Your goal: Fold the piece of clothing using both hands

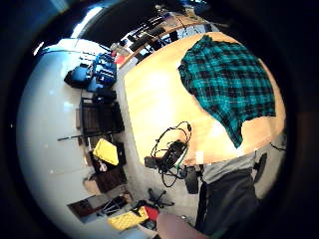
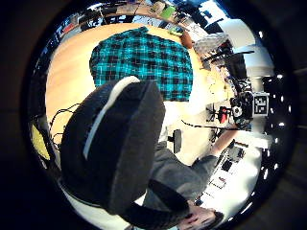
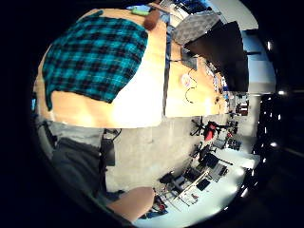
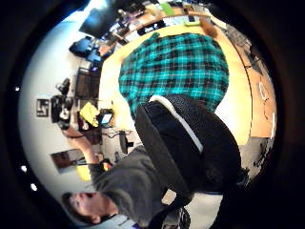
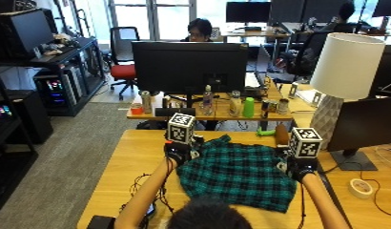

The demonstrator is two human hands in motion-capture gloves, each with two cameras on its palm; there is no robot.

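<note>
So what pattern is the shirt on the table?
The shirt is teal-green and black plaid, clearest in the outside view.

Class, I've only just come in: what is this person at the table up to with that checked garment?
A person sits at a wooden table with a green and black plaid shirt spread flat on it. The left hand and right hand, both in black gloves, are raised at the shirt's left and right edges. The palm views show the shirt lying well below both palms, so neither hand holds it. No fold shows yet.
</note>
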